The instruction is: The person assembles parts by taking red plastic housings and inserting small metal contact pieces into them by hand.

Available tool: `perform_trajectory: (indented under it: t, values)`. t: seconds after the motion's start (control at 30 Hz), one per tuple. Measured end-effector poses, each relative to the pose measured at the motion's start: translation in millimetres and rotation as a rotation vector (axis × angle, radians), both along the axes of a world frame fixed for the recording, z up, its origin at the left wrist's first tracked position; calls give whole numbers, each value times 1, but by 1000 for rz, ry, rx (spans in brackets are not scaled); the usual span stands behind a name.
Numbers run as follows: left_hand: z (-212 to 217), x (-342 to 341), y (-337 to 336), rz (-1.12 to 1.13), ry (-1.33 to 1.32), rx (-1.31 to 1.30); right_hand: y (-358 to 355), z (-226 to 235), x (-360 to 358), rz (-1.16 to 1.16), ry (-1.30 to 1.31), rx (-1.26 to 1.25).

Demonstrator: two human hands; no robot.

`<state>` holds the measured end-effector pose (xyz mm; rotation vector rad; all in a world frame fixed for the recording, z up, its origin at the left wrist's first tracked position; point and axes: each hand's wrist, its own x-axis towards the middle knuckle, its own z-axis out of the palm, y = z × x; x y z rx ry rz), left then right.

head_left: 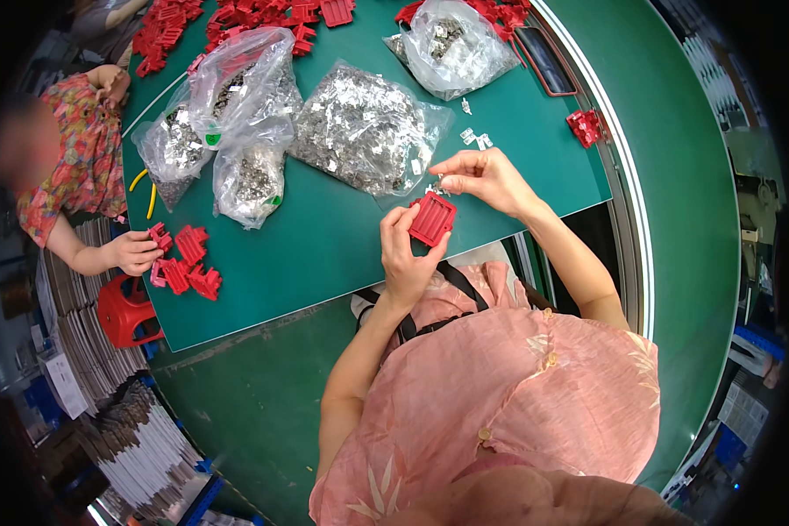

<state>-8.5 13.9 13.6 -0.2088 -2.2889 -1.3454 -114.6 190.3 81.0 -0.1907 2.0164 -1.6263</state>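
Observation:
My left hand [405, 261] grips a red plastic housing [432, 219] with slots across its face, held tilted just above the near part of the table. Beyond its far edge, my right hand [489, 181] has thumb and forefinger pinched together. Small metal pieces [437, 188] show right under those fingertips; whether one is between them is too small to tell. A large clear bag full of small metal and white pieces [359, 127] lies just past my hands. Several loose white pieces [476, 138] rest on the table beyond my right hand.
More clear bags of small parts [252, 180] stand left on the green table [324, 254], another bag [451, 48] far right. Red housings [254, 17] pile along the far side. A phone [545, 61] lies near the right edge. At left, another person's hand [136, 252] touches red parts [188, 263].

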Motion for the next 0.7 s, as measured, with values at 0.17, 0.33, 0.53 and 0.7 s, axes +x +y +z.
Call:
perform_trajectory:
  t: [0.17, 0.33, 0.53, 0.7]
  values:
    - [2, 0, 1, 17, -8, -7, 17, -4, 25, 81, 266, 20]
    - [1, 1, 1, -21, 41, -45, 10, 13, 41, 80, 391, 186]
    - [-8, 4, 4, -26, 91, -60, 0, 17, 39, 91, 370, 244]
    - [-9, 4, 4, -41, 122, -67, -4, 17, 41, 127, 489, 292]
